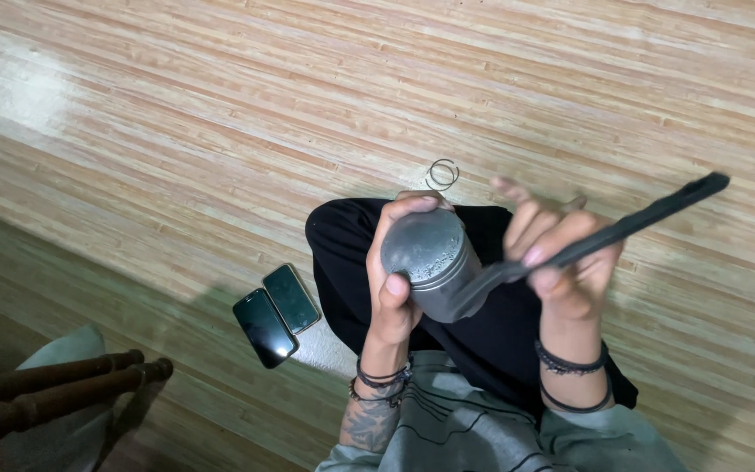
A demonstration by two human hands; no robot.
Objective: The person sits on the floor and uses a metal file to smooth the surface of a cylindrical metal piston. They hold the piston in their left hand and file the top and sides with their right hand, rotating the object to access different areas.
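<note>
A person sat on a striped wooden floor (pixel 176 131), seen from above. The left hand (pixel 395 280) had its grip closed around a grey metal piston (pixel 434 262), thumb pressed on its domed crown, held above the lap. The right hand (pixel 561 262) had its grip closed on a dark connecting rod (pixel 622 229) that ran from the piston's underside up to the right. Thin metal rings (pixel 442 173) lay on the floor just beyond the knee. Two dark phones (pixel 276 315) lay side by side to the left, near wooden chair legs (pixel 54 389).

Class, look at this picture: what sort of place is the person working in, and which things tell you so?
Probably a room at home, not a workshop: wood-patterned floor, two phones lying on it, and turned wooden furniture legs.
</note>
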